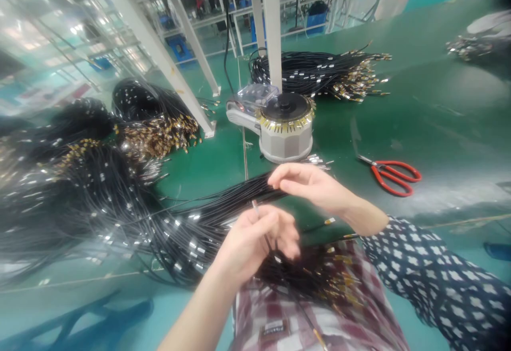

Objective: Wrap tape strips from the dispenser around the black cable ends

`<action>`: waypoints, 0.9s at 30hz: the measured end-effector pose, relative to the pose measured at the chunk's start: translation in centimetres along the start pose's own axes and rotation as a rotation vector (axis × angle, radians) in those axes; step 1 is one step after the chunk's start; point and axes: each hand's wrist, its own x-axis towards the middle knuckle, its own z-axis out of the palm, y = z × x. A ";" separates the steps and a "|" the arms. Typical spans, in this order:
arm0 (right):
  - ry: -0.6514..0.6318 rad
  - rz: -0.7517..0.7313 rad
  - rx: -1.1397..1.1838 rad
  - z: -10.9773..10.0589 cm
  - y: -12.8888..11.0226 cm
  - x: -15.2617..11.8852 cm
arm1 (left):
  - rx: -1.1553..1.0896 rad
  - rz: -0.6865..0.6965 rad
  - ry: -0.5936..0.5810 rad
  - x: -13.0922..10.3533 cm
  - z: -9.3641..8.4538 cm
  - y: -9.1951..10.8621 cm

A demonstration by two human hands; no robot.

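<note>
My left hand (261, 236) is closed round a black cable, with its pale metallic end (255, 206) sticking up between thumb and forefinger. My right hand (305, 182) hovers just above, over a bundle of black cables (235, 194). Its fingers are bent and drawn together near the thumb, and whatever they may pinch does not show. More black cables with gold-coloured ends (339, 279) lie across my lap on a plaid apron (259, 313). Just beyond my right hand stands a round white tape dispenser (285, 132) with yellowish strips around its black top.
Red-handled scissors (395, 176) lie on the green table (423, 111) to the right. Cable bundles with gold ends (155, 132) fill the left side. Another bundle (319, 74) lies behind the dispenser. White metal posts (272, 26) rise from the table.
</note>
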 end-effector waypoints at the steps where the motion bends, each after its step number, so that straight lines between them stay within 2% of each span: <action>1: 0.040 0.004 -0.011 -0.2 -0.1 -0.3 | 0.053 0.031 0.066 -0.1 0.3 -0.1; 5: 0.068 -0.003 -0.087 -0.3 -0.6 -1.2 | 0.264 0.254 0.289 -0.2 0.8 -0.3; 9: 0.055 -0.041 -0.098 0.6 -1.3 -1.6 | 0.240 0.334 0.373 -0.1 0.9 -0.4; 12: 0.041 -0.075 -0.126 1.3 -1.8 -1.9 | 0.224 0.303 0.373 -0.1 1.0 -0.3; 15: 0.036 -0.111 -0.185 1.5 -2.1 -2.2 | 0.183 0.244 0.324 -0.1 1.2 -0.2; 18: 0.031 -0.120 -0.268 1.6 -2.2 -2.4 | 0.160 0.259 0.317 -0.1 1.3 -0.3; 23: 0.251 0.095 -0.377 1.8 -1.7 -2.9 | 0.212 0.370 0.404 -0.1 1.3 -0.6; 27: 0.279 0.144 -0.487 2.5 -1.6 -3.3 | 0.219 0.371 0.396 0.0 1.3 -0.8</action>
